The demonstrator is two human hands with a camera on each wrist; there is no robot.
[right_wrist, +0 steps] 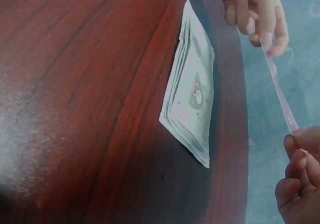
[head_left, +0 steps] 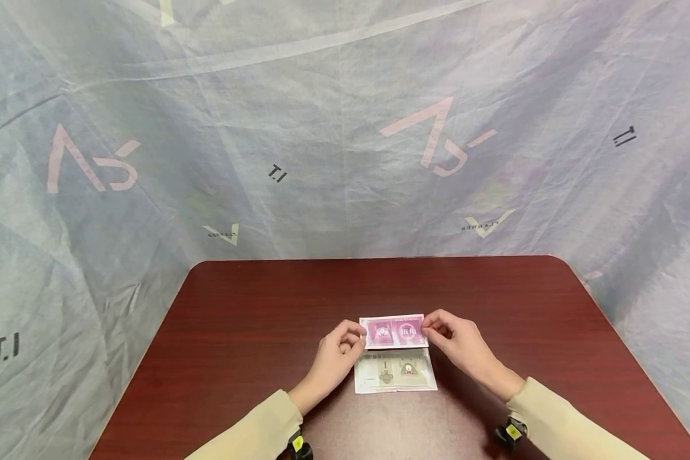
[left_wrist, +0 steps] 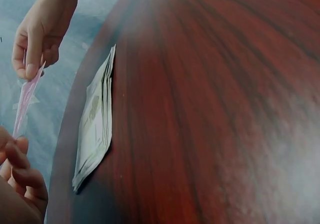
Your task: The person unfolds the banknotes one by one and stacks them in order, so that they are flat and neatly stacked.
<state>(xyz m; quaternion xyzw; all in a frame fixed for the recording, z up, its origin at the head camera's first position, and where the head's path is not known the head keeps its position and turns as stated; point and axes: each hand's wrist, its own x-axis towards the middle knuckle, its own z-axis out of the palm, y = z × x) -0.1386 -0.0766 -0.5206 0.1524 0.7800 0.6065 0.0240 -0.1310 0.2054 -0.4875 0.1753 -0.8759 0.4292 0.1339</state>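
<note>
A purple banknote is stretched between both hands, raised above the table. My left hand pinches its left end between thumb and fingers. At the opposite end, the right hand pinches the note in the same way. Below and nearer to me lies a stack of greenish-white notes, its top note printed with a small figure. Both wrist views show the layered edges of this stack, flat on the table, with the purple note held apart from it and seen nearly edge-on.
The dark red wooden table has rounded far corners. Grey fabric sheeting with printed letters hangs behind it and along both sides. Black devices with yellow labels, one of them a wrist strap, sit at both sleeves.
</note>
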